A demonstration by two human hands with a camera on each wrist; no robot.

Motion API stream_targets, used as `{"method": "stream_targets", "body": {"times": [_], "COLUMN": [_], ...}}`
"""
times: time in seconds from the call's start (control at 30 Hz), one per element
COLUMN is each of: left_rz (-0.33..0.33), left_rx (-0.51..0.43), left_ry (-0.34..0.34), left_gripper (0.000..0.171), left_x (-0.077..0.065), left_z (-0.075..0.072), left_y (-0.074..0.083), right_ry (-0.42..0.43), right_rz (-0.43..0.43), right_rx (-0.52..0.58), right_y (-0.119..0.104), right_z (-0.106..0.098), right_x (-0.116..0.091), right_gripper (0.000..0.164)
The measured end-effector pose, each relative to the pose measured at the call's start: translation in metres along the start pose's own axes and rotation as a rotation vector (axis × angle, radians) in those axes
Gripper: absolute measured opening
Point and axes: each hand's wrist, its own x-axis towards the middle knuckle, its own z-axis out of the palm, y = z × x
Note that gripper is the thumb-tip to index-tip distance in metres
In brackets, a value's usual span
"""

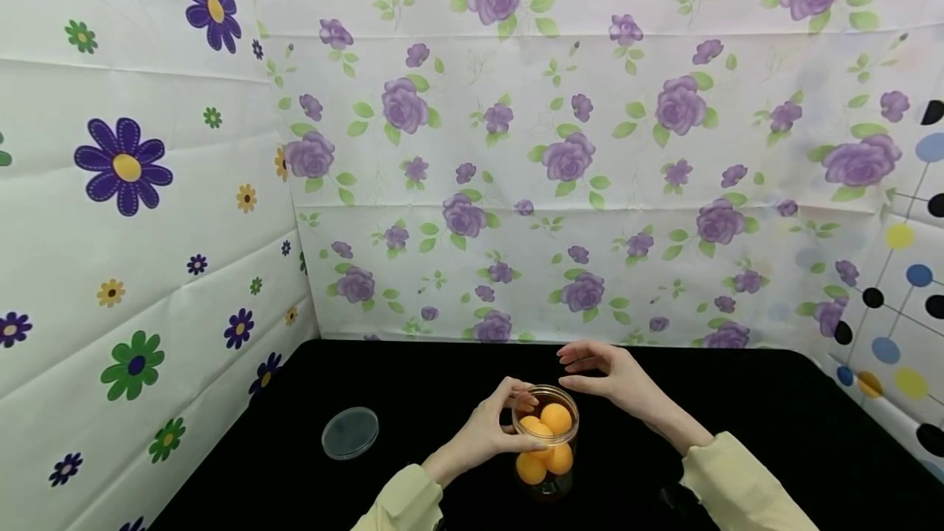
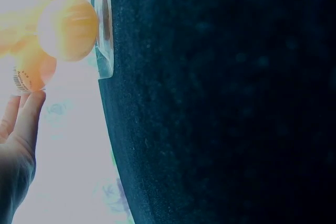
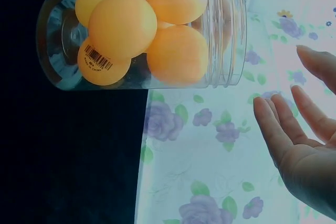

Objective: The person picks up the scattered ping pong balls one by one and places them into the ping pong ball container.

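Observation:
A clear screw-neck jar (image 1: 547,492) (image 3: 223,30) stands uncapped on the black table, holding several orange ping-pong balls (image 1: 556,419) (image 3: 123,24) (image 2: 68,27). One ball carries a barcode. My left hand (image 1: 483,433) grips the jar near its rim, thumb in front and fingers at the far side; in the left wrist view the hand (image 2: 18,150) shows only in part. Beside the mouth of the jar, on the right and slightly above it, my right hand (image 1: 610,375) (image 3: 307,137) hovers with fingers extended and apart, nothing between them.
To the left of the jar, a round translucent lid (image 1: 350,433) lies flat on the black table (image 1: 428,383). Flower-printed cloth (image 1: 516,146) hangs behind the table's far edge, with more printed cloth on the left and right sides.

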Motion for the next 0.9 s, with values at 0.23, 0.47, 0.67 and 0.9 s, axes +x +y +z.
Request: {"method": "stream_targets", "body": {"times": [0.23, 0.47, 0.67, 0.9], "left_rz": [0.000, -0.006, 0.009, -0.008], "left_rx": [-0.027, -0.024, 0.019, 0.048], "left_ry": [-0.019, -0.024, -0.006, 0.003], "left_gripper": [0.055, 0.055, 0.056, 0.057], "left_x": [-0.006, -0.007, -0.001, -0.002], "left_z": [0.000, -0.001, -0.003, -0.005], "left_y": [0.023, 0.026, 0.002, 0.000], "right_ry": [0.009, 0.016, 0.008, -0.005], "right_rz": [0.003, 0.012, 0.016, 0.044], "right_rx": [0.006, -0.011, -0.022, -0.039], "right_y": [-0.001, 0.001, 0.003, 0.007], "right_z": [0.000, -0.001, -0.004, -0.006], "right_x": [-0.001, -0.001, -0.001, -0.005], "right_gripper": [0.040, 0.039, 0.039, 0.040]}}
